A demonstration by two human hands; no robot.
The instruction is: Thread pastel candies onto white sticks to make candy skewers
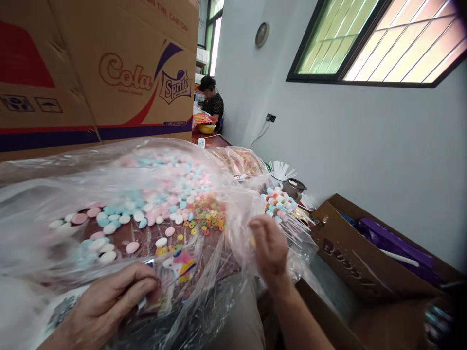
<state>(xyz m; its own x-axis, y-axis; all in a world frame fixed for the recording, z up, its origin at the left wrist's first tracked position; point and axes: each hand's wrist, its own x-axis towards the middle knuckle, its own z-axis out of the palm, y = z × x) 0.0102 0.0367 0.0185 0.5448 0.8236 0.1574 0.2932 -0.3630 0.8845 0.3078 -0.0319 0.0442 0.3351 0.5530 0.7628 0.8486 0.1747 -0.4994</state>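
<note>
My left hand [113, 296] is closed, thumb and forefinger pinching the edge of a small clear printed bag [180, 265] at the table's front. My right hand [270, 248] hangs to the right with curled fingers, beside the clear plastic sheet [241, 209]. Whatever it grips, if anything, is hidden. Pink, blue and white round candies [133, 247] lie strewn under and around the plastic. Small colourful ring candies [207, 214] form a pile right of them. Past my right hand rests a bunch of candy skewers [279, 201] with white sticks.
A big cardboard carton [109, 73] stands at the back left. On the right, an open cardboard box [365, 257] holds a purple object [397, 245]. A dark mug [295, 187] and white sticks [280, 170] stand near the wall. Another person [212, 99] sits far back.
</note>
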